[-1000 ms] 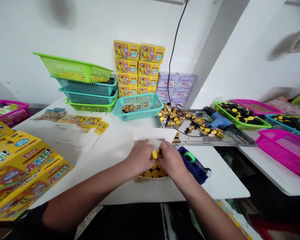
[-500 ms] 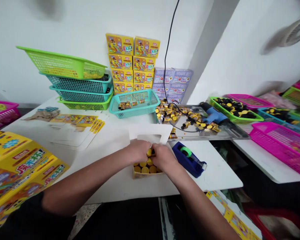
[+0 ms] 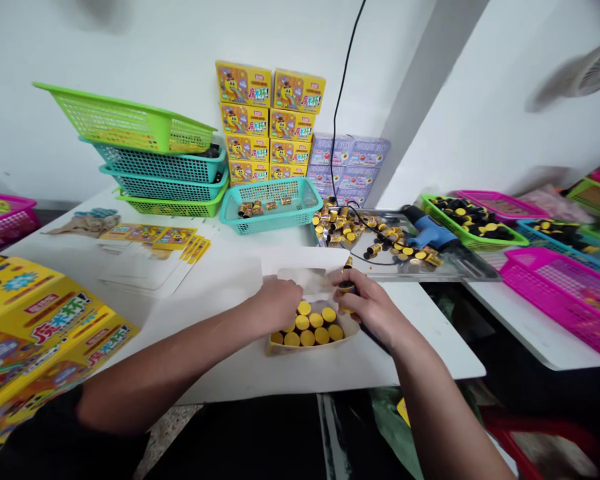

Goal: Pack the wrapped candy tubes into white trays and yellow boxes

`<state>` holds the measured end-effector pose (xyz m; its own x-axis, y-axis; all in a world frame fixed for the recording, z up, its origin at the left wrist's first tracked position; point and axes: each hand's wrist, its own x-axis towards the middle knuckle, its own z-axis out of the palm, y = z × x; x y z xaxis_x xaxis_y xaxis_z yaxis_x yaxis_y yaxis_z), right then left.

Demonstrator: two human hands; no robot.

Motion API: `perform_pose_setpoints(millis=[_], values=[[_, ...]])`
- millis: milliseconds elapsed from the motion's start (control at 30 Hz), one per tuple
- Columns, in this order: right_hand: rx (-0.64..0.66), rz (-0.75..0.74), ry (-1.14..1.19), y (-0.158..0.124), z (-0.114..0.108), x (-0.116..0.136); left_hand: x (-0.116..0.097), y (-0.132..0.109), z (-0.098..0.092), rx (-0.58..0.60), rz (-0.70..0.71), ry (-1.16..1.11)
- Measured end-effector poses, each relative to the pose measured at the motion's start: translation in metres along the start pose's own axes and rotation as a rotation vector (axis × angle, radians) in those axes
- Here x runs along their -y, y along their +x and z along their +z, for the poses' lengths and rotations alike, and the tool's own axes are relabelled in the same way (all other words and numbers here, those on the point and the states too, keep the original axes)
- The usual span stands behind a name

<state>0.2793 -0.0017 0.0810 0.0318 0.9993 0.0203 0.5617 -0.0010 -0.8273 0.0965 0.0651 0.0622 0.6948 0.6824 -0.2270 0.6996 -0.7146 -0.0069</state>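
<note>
An open carton [image 3: 310, 349] stands before me on the white table, its white lid flap [image 3: 313, 257] raised at the back. Rows of small cups with yellow lids [image 3: 319, 335] fill much of it. Over its left side is my left hand [image 3: 279, 303], fingers curled together; whatever they hold, if anything, is hidden. My right hand [image 3: 367, 303], at the carton's right rim, grips a small dark-and-gold cup [image 3: 347, 287]. Just beyond that hand, another such cup [image 3: 349, 263] lies near the metal tray [image 3: 370, 270].
Loose cups lie in the tray beside a blue heat gun [image 3: 429, 231]. A teal basket [image 3: 271, 225] holds several cups. Stacked yellow boxes [image 3: 245, 120] and purple boxes [image 3: 347, 177] line the wall. Flat cartons [image 3: 140, 267] lie left; a pink basket [image 3: 560, 287] sits right.
My hands have moved apart: the right went rightward from the carton's middle and now shows a cup in its fingers. More yellow lids are visible; the tape dispenser is now mostly hidden.
</note>
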Motion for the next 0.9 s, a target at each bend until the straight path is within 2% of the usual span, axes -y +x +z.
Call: perform_pose_setpoints(millis=[67, 167, 300, 467, 567, 767, 900], values=[[0.015, 0.017, -0.051, -0.002, -0.001, -0.003, -0.002, 0.004, -0.004, 0.029, -0.014, -0.019], [-0.037, 0.021, -0.194, -0.004, 0.003, -0.007, -0.004, 0.011, -0.011, 0.091, -0.026, -0.07], [-0.04, 0.018, -0.476, -0.005, 0.008, -0.005, -0.004, 0.015, -0.017, 0.072, -0.025, -0.091], [0.183, -0.31, -0.976, 0.006, 0.015, 0.007, -0.006, 0.01, -0.014, 0.043, -0.061, -0.078], [0.278, -0.355, -1.182, 0.017, 0.026, 0.013, -0.008, 0.01, -0.009, 0.055, -0.08, -0.092], [0.321, -0.376, -1.269, 0.027, 0.038, 0.004, -0.003, 0.014, -0.008, -0.011, -0.067, -0.14], [0.22, -0.432, -1.069, 0.025, 0.028, -0.004, 0.005, 0.012, -0.012, -0.025, -0.065, -0.219]])
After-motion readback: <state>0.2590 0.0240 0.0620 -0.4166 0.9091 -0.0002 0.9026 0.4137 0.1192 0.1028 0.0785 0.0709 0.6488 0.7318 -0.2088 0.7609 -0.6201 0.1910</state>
